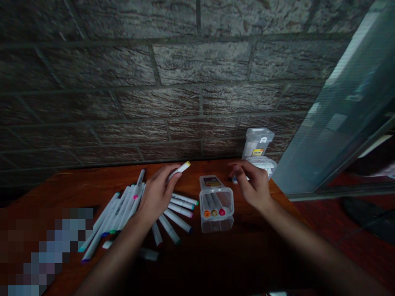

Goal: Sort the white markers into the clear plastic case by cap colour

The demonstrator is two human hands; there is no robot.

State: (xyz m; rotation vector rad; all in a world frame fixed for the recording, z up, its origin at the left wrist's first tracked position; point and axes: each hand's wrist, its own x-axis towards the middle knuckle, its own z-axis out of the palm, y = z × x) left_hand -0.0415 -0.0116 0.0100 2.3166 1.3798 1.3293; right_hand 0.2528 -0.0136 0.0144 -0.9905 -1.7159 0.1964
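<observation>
1. Your left hand [157,190] is holding one white marker [179,172] — it is pinched between your thumb and fingers. The marker tips up, and its yellow end points up and to the right.
2. Your right hand [253,184] has its fingers curled in. A bit of something white and blue [235,180] shows by the fingertips, but you cannot tell if the hand holds it.
3. Between your hands, a clear box [217,207] lies on the brown table [247,230] with its open end facing you. Three markers [214,210] lie side by side in it, with orange, tan and red ends.
4. Just left of the box, loose markers [180,203] spread out like a fan. Their ends are green, blue, pink and red.
5. Past your left wrist, a big pile of markers [108,218] lies on the table, partly hidden by your arm.
6. Behind your right hand, a tall clear box [258,144] stands up near the stone wall [197,94]. More clear plastic [268,164] sits in front of it — your hand covers part of that.
</observation>
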